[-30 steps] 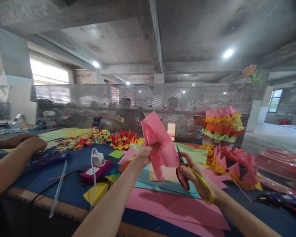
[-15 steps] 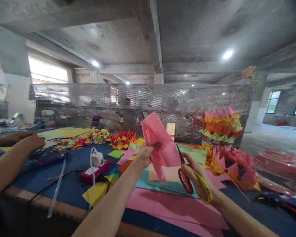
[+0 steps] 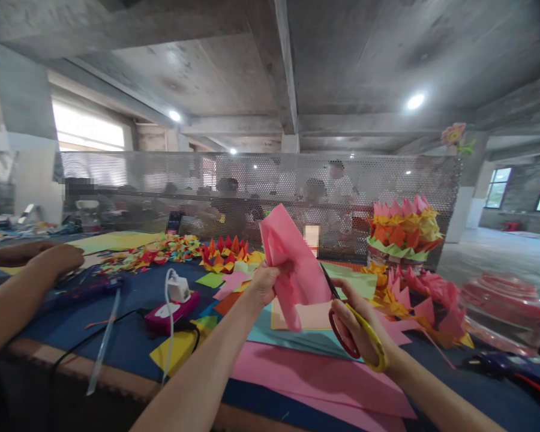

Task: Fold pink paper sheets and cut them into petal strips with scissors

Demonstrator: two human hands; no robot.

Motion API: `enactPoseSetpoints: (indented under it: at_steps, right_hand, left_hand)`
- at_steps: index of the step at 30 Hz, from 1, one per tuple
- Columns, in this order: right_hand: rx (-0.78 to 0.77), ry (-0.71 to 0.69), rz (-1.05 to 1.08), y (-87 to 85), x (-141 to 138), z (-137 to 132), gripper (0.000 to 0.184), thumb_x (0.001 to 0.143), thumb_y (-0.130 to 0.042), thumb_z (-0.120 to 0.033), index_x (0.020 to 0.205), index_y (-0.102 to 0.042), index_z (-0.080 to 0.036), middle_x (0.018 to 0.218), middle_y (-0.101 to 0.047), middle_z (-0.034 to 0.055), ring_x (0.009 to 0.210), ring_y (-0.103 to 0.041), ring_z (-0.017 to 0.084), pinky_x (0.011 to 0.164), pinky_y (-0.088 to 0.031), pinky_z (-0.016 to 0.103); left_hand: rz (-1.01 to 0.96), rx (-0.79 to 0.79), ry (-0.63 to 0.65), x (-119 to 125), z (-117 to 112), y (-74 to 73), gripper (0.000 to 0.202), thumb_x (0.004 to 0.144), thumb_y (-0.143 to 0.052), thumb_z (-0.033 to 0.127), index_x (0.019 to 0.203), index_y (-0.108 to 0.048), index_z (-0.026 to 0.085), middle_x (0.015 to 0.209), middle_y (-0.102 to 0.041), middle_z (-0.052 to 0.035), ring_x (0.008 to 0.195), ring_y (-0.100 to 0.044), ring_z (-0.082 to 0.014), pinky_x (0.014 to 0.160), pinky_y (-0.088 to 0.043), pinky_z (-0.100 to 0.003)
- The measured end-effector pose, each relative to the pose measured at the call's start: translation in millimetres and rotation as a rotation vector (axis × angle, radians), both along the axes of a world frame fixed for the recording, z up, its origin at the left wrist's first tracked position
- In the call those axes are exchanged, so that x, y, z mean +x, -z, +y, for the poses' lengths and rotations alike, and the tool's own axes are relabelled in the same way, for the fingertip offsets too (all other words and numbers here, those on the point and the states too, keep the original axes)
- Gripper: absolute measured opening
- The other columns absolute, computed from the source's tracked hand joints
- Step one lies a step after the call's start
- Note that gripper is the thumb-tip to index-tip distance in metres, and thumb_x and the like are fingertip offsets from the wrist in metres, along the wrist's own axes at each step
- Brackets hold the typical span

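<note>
The red-and-yellow-handled scissors [image 3: 368, 333] are shown driven slightly further into the pink paper sheet [image 3: 292, 264] than half a second earlier, with more of the dark blades now hidden behind its lower right edge. The sheet is held upright above the blue-covered desk [image 3: 126, 336], pinched at its left edge between the thumb and curled fingers of the left hand [image 3: 263, 282]. The right hand [image 3: 357, 324] is closed through the scissor loops just beside the sheet, with the blades pointed up and away; how far they are parted cannot be told.

Large flat sheets of pink paper [image 3: 315, 375] are spread on the desk beneath both forearms. A white charger plug [image 3: 179, 289] is seen on a magenta box [image 3: 171, 312] to the left, with a red and orange folded-paper flower [image 3: 227, 252] behind it. A tall tiered paper lotus in pink, yellow and orange [image 3: 405, 231] is stood to the right, against a perforated metal screen [image 3: 252, 180]. A co-worker's hand [image 3: 56, 261] is rested palm down at the far left of the desk, well apart from the cutting.
</note>
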State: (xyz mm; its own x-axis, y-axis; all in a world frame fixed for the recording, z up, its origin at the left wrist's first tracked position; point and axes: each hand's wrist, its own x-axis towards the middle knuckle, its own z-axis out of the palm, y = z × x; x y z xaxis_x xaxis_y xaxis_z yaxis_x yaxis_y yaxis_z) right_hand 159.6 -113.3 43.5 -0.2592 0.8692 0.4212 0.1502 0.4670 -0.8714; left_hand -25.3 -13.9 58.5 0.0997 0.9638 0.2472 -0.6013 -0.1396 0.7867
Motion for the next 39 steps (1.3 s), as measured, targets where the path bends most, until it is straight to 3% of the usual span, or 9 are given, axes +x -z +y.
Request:
enactPoseSetpoints:
  at_steps: [7, 14, 21, 32, 39]
  right_hand:
    - [-0.028, -0.021, -0.018, 2.0, 3, 4, 0.054, 0.087, -0.048, -0.057, 0.123, -0.034, -0.02, 0.039, -0.035, -0.0144, 0.028, -0.026, 0.007, 0.032, -0.022, 0.018]
    - [0.005, -0.024, -0.061, 2.8, 5, 4, 0.056, 0.09, -0.045, -0.053, 0.132, -0.027, -0.02, 0.05, -0.04, -0.0107, 0.039, -0.034, 0.009, 0.039, -0.03, 0.02]
    - [0.026, -0.019, -0.025, 7.7, 5, 7, 0.055, 0.091, -0.045, -0.051, 0.132, -0.027, -0.02, 0.051, -0.04, -0.0098, 0.042, -0.035, 0.009, 0.041, -0.031, 0.02]
    - [0.022, -0.013, 0.003, 4.0, 2, 4, 0.049, 0.092, -0.04, -0.052, 0.127, -0.031, -0.019, 0.038, -0.038, -0.013, 0.029, -0.03, 0.008, 0.033, -0.026, 0.017]
    - [-0.006, 0.042, -0.005, -1.7, 0, -2, 0.05, 0.09, -0.042, -0.055, 0.125, -0.032, -0.02, 0.04, -0.037, -0.0131, 0.029, -0.029, 0.007, 0.032, -0.023, 0.016]
  left_hand:
    - [-0.008, 0.004, 0.004, 0, 3, 1.2, 0.033, 0.039, -0.084, 0.014, 0.069, -0.069, 0.013, 0.06, -0.067, -0.0042, 0.064, -0.065, -0.0217, 0.062, -0.051, -0.031]
    - [0.005, -0.006, 0.022, 0, 1, 0.4, 0.03, 0.037, -0.083, 0.012, 0.062, -0.067, 0.014, 0.057, -0.066, -0.0045, 0.068, -0.065, -0.0244, 0.064, -0.052, -0.033]
    - [0.036, -0.009, 0.053, 5, -2, 2.3, 0.028, 0.037, -0.083, 0.011, 0.061, -0.068, 0.013, 0.061, -0.068, -0.0058, 0.07, -0.066, -0.0269, 0.064, -0.052, -0.035]
    - [0.067, -0.003, 0.056, 5, -2, 5.0, 0.03, 0.039, -0.083, 0.012, 0.066, -0.069, 0.011, 0.058, -0.065, -0.003, 0.053, -0.058, -0.0151, 0.056, -0.047, -0.027]
    - [0.063, -0.013, 0.054, 6, -4, 3.7, 0.028, 0.04, -0.083, 0.012, 0.064, -0.068, 0.012, 0.059, -0.066, -0.0033, 0.052, -0.057, -0.0138, 0.054, -0.046, -0.027]
